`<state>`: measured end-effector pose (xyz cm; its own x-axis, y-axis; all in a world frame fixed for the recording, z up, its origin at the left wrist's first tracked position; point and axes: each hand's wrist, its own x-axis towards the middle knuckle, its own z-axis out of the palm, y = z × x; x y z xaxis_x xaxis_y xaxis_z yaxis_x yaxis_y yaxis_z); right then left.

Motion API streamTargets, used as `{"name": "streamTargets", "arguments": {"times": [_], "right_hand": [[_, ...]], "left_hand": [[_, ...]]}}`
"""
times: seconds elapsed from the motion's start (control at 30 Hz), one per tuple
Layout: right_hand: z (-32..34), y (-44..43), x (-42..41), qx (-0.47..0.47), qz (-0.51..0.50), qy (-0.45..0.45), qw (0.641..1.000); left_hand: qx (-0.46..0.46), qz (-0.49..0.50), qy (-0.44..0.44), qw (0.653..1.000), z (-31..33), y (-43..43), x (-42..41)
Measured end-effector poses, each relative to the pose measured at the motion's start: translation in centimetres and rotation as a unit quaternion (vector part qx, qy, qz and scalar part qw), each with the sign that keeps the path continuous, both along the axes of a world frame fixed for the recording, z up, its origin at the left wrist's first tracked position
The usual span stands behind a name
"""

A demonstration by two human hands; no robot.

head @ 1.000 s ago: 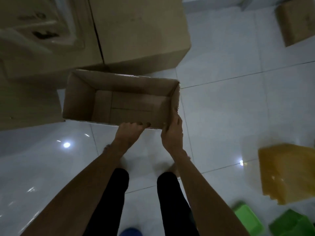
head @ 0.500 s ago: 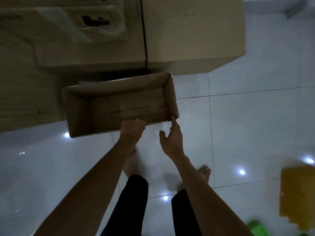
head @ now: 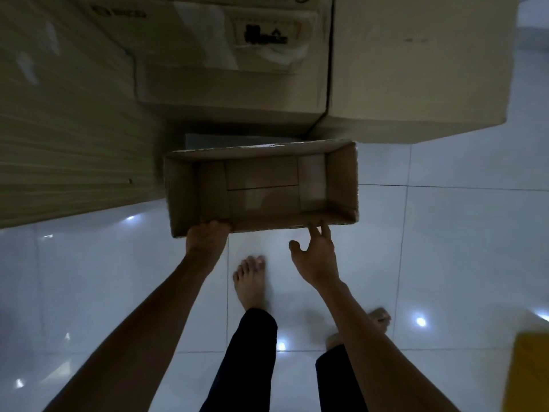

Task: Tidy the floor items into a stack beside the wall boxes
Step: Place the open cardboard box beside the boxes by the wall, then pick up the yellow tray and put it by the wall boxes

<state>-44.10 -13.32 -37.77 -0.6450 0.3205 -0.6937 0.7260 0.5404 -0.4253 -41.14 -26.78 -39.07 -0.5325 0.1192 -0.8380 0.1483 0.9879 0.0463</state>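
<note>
An open brown cardboard box (head: 261, 185) with nothing inside lies squarely in front of me, its far side close to the big wall boxes (head: 410, 69). My left hand (head: 208, 240) grips the near wall of the box at its left end. My right hand (head: 316, 257) is spread open, only its fingertips touching the near wall's lower edge toward the right. Whether the box rests on the floor or hangs just above it is unclear.
Tall cardboard boxes (head: 225, 60) stand along the wall behind, and a ribbed panel (head: 65, 138) fills the left. My bare feet (head: 251, 281) stand on glossy white tiles. A yellow item (head: 528, 373) lies at the lower right edge.
The box has swung from tilted to square and moved closer to the wall boxes. My right hand let go of the box's right corner and opened.
</note>
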Motion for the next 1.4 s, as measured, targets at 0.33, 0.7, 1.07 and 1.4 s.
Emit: {"name": "streamTargets", "arguments": {"times": [0.33,0.7,1.07,1.4], "right_hand": [[-0.7,-2.2,-4.2,-0.025,0.028,0.049,0.998],[4.2,-1.5,-2.4,-0.048,-0.045,0.092,0.994],[27.4,12.2,10.8,-0.018,-0.269,0.176,0.947],[47.7,29.9,35.0,0.027,-0.521,0.135,0.842]], "left_hand": [[-0.014,0.082,-0.038,0.996,-2.1,-0.8,-0.6],[0.099,-0.020,0.216,0.971,6.0,-3.4,-10.1],[0.230,-0.003,0.137,0.964,26.5,7.5,-5.7],[0.306,-0.178,0.069,0.933,47.4,30.1,7.6]]}}
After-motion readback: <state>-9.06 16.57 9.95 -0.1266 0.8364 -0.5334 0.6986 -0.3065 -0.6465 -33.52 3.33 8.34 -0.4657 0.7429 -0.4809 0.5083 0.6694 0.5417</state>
